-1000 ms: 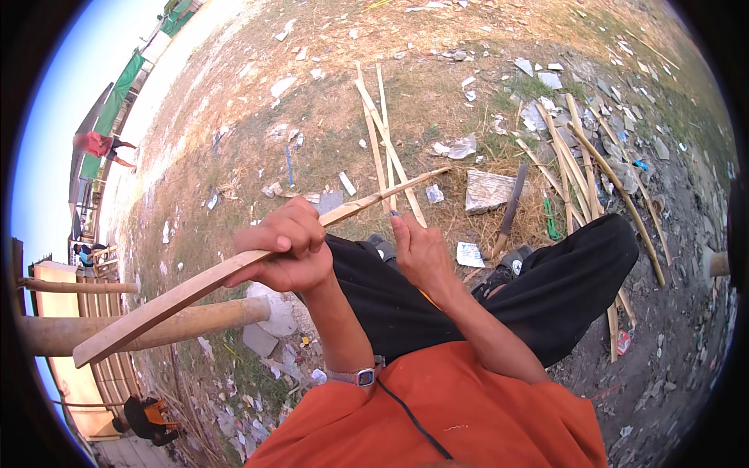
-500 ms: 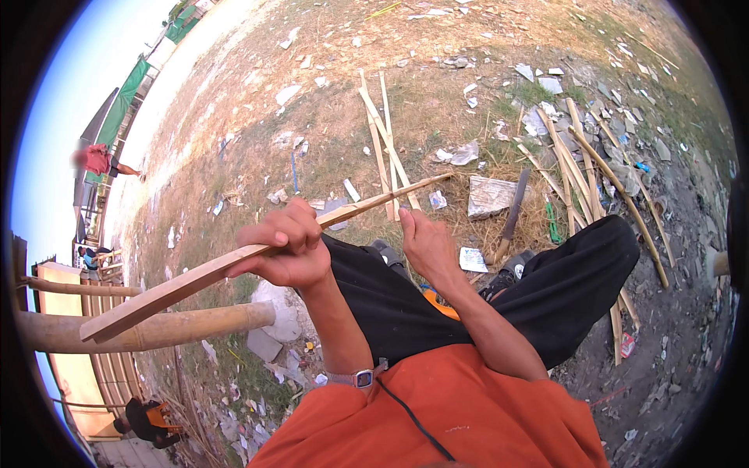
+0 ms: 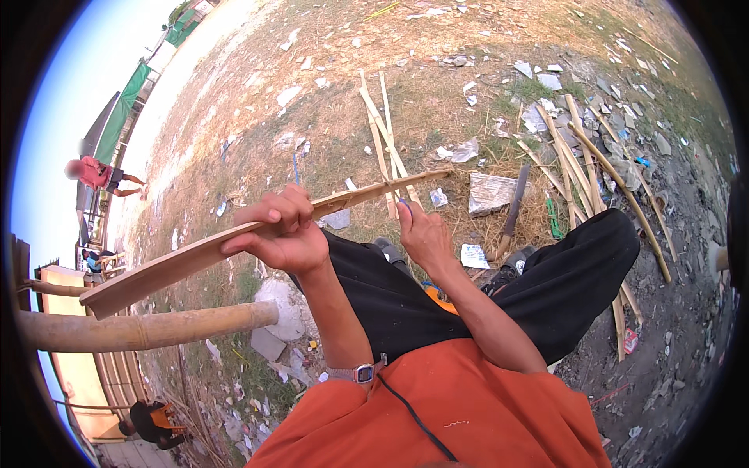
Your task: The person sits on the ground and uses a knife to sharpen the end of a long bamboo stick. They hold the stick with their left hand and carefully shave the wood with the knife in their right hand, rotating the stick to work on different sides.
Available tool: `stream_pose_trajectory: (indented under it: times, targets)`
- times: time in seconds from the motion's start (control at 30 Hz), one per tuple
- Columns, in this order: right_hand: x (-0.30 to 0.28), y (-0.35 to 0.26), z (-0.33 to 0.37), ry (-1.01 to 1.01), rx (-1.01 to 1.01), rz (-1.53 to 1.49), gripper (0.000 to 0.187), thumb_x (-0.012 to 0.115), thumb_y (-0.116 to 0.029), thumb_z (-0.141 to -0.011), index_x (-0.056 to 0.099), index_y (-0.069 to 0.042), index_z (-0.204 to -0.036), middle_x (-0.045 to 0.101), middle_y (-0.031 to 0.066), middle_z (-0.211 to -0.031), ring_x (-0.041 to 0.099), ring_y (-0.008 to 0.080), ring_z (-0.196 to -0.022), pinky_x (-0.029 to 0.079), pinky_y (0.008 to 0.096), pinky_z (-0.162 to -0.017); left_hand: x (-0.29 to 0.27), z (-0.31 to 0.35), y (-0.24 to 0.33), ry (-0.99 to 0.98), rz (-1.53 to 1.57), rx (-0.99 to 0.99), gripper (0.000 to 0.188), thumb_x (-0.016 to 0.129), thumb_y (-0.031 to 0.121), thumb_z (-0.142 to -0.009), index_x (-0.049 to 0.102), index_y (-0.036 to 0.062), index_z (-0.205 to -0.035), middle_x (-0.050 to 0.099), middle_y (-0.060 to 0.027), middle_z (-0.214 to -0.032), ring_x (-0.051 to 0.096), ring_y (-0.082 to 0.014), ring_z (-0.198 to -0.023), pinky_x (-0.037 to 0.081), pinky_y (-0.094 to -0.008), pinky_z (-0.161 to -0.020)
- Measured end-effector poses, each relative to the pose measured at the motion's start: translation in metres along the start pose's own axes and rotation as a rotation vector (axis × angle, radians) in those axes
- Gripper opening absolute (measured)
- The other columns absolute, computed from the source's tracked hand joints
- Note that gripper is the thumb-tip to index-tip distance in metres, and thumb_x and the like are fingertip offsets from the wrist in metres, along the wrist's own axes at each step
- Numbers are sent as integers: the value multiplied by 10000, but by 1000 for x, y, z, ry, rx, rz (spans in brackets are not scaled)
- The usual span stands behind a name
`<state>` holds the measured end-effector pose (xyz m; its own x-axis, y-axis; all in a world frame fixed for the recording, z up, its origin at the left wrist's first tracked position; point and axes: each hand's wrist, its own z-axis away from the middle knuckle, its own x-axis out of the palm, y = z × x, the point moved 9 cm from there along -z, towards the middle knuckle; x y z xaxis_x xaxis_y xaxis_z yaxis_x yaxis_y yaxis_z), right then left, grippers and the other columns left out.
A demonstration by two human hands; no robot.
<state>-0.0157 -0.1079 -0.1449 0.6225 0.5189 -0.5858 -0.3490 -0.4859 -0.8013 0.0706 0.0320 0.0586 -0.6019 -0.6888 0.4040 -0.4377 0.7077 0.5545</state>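
Note:
A long split bamboo strip (image 3: 172,267) slants across in front of me, its broad face showing and its thin far end tapering up to the right. My left hand (image 3: 279,231) is closed round its middle. My right hand (image 3: 427,240) is in a closed grip just below the thin end, thumb up; a small blue bit shows at the thumb, and what the fingers hold is mostly hidden. Beyond my right hand, a machete (image 3: 515,204) lies on dry straw beside a whitish block (image 3: 490,193).
Bamboo strips lie crossed on the ground ahead (image 3: 382,129), with more in a pile (image 3: 573,160) to the right. A thick bamboo pole (image 3: 156,331) runs in from the left to a pale concrete lump (image 3: 279,308). Other people are at the far left.
The bamboo strip has rolled in my left hand, so its broad face now shows. A blue bit has come into sight at my right thumb. A person at far left has shifted.

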Motion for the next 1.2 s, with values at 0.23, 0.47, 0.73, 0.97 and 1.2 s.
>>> stream_pose_trajectory:
  times: [0.23,0.47,0.73,0.97,1.2]
  targets:
    - [-9,-28,-2,-32,32,-51,424,391,-375,-946,577,-15,-820,571,255,-599,586,442,-591,463,524,-557,-9,-12,0,12,-69,17,586,268,634,-888,449,97,-738,283,17,-484,215,-107,-395,232,-254,-407]
    - [-16,-6,-6,19,31,-81,426,384,-382,-948,579,-14,-854,577,258,-620,586,446,-611,456,535,-564,35,1,-3,-173,-10,40,568,226,606,-909,428,90,-788,289,10,-481,242,-108,-379,254,-254,-388]
    - [-30,-14,-3,12,60,-23,470,366,-414,-945,598,-21,-831,589,255,-639,595,446,-630,471,531,-589,41,-2,-10,-75,-10,-42,582,276,620,-898,467,94,-735,296,14,-478,225,-109,-413,223,-265,-456]
    - [13,43,-25,15,129,268,489,372,-399,-949,652,-27,-800,629,219,-689,642,368,-665,506,464,-579,15,-19,-17,86,-86,-92,587,382,652,-852,474,88,-716,350,8,-548,318,-115,-485,257,-253,-458]
    - [17,218,35,-296,574,254,571,306,-436,-937,626,25,-1045,611,264,-1044,586,388,-1010,435,471,-888,23,-6,-8,27,-64,-51,571,353,626,-877,473,88,-725,359,-10,-516,319,-122,-412,269,-234,-416]
